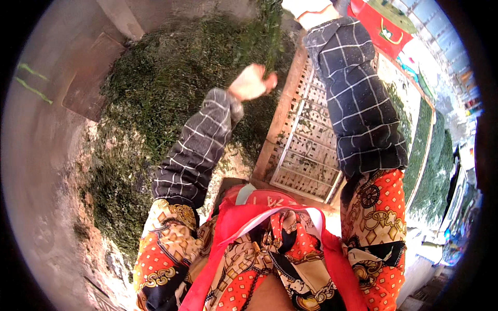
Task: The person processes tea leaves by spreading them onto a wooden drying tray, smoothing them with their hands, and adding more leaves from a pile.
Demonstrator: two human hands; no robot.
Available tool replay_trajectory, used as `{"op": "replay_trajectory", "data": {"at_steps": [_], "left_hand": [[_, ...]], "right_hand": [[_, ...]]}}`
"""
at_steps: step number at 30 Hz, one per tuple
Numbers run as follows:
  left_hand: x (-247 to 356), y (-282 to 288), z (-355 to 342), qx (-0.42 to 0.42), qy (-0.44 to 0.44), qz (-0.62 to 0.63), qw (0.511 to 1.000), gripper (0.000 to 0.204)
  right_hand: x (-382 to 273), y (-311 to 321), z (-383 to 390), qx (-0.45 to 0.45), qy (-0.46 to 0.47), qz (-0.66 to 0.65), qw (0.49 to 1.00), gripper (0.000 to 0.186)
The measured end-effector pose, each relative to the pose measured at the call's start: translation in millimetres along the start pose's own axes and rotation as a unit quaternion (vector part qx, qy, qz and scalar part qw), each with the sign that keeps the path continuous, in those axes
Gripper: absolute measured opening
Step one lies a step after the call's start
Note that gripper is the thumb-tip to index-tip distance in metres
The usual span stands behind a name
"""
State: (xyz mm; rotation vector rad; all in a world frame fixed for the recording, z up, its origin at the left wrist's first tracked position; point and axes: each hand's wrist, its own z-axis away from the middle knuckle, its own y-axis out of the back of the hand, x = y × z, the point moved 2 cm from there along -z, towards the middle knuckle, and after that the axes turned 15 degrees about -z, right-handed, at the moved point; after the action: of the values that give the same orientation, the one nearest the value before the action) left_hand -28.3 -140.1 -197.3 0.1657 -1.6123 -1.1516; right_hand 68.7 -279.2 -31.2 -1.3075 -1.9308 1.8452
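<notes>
My left hand (253, 83) hovers above a big heap of dark green, shredded-looking plant matter (161, 78), near its right side. Its thumb stands apart from the bent fingers, which are slightly blurred; I make out nothing held. My right hand (317, 15) reaches to the top edge, bleached by light and partly cut off, so its fingers cannot be read. Between my arms lies a wooden-framed lattice panel (275, 129) of slats, with a thin pale frame (290, 142) on it and green scraps scattered over it. My right forearm covers part of the panel.
A red bag (381, 28) with a yellow handle stands at the upper right. Beyond my right arm, more green matter is spread on another framed panel (423, 135). A brown board (93, 78) lies left of the heap, beside a concrete-coloured floor (41, 155).
</notes>
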Motion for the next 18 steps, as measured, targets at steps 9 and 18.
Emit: {"op": "replay_trajectory", "data": {"at_steps": [9,18], "left_hand": [[46,45,-26,0.079,-0.107,0.064,0.989,0.014],[4,-81,-35,-0.071,0.064,0.248,0.964,0.036]], "right_hand": [[85,89,131,0.226,0.189,0.316,0.902,0.031],[121,146,207,0.238,0.197,0.106,0.945,0.032]]}}
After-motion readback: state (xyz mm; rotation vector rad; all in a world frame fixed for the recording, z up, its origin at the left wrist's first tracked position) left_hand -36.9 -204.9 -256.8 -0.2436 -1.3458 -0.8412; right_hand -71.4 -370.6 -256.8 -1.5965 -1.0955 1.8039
